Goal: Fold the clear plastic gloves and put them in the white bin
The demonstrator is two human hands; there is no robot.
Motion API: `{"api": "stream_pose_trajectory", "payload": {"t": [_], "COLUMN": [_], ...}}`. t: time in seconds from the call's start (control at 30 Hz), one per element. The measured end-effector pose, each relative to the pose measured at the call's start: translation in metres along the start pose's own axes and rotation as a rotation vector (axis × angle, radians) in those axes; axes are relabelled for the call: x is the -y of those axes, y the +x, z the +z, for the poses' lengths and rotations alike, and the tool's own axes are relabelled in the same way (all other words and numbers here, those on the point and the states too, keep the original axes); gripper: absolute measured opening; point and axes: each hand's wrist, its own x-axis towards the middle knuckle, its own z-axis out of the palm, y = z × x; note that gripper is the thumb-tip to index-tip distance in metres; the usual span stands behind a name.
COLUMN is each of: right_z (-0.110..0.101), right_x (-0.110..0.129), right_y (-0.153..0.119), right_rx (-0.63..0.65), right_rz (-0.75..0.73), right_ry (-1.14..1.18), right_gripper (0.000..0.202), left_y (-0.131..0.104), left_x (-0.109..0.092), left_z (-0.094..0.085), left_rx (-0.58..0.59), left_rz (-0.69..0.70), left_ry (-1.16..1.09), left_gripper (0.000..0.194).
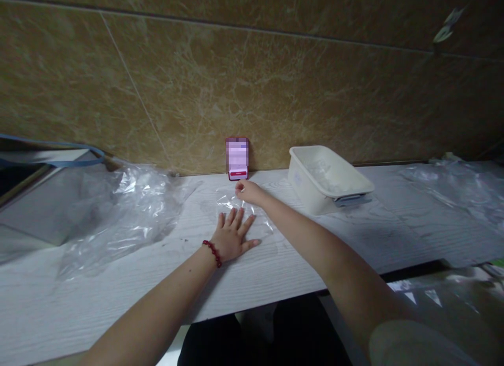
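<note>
A clear plastic bag (263, 227) lies flat on the white wood-grain tabletop (252, 282). My left hand (233, 236), with a red bead bracelet at the wrist, presses palm down on its near part, fingers spread. Just beyond, my right hand (249, 192) is closed over the bag's far edge, thumb and fingertips pinched together. Whatever is between those fingertips is too small to make out. A phone (238, 159) with a lit, partly blurred screen leans upright on the wall, right behind my right hand.
To the right stands a cream plastic bin (311, 185) with clear plastic pieces inside. Crumpled clear plastic (134, 208) lies at left beside a white box (35, 203) with a blue strap. More clear film (457, 185) lies far right. A brown tiled wall (236, 82) closes off the back.
</note>
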Motion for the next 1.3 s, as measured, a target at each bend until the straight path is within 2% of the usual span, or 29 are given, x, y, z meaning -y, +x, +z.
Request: {"api": "stream_pose_trajectory", "payload": {"t": [0.13,0.23,0.37,0.5,0.57,0.67,0.77,0.87,0.93,1.13,1.3], "right_z": [0.005,0.011,0.012,-0.005,-0.019,-0.039,-0.047,-0.043,-0.037,-0.025,-0.029], "right_x": [-0.004,-0.009,-0.015,-0.018,-0.019,-0.025,-0.037,-0.047,-0.051,-0.060,-0.063], "right_y": [0.012,0.028,0.042,0.039,0.028,0.000,-0.033,-0.058,-0.063,-0.051,-0.052], "right_rx": [0.036,-0.038,-0.123,-0.136,-0.115,-0.005,0.088,0.170,0.193,0.179,0.159], "right_rz": [0.166,0.163,0.109,0.055,0.026,-0.052,-0.133,-0.254,-0.278,-0.194,-0.140], "right_ry": [0.405,0.479,0.305,-0.041,-0.184,-0.338,-0.430,-0.488,-0.525,-0.592,-0.559], "right_gripper": [0.036,0.036,0.029,0.028,0.026,0.025,0.029,0.036,0.040,0.047,0.051], "left_y": [0.000,0.000,-0.001,-0.001,-0.002,-0.002,-0.001,0.001,0.002,0.005,0.006], "left_x": [0.000,0.001,0.000,0.000,0.000,0.001,0.003,0.006,0.008,0.017,0.023], "left_z": [-0.001,-0.001,-0.001,-0.003,-0.004,-0.004,-0.004,-0.003,-0.003,0.002,0.003], "left_rx": [0.011,0.018,0.021,0.028,0.029,0.013,-0.025,-0.075,-0.091,-0.054,-0.030], "left_rz": [0.007,0.009,0.009,0.009,0.014,0.024,0.029,0.031,0.034,0.032,0.046], "left_ry": [-0.011,-0.016,-0.009,-0.002,0.004,0.001,-0.001,0.007,0.007,-0.009,-0.023], "left_gripper": [0.076,0.076,0.076,0.076,0.075,0.075,0.073,0.071,0.071,0.072,0.076]}}
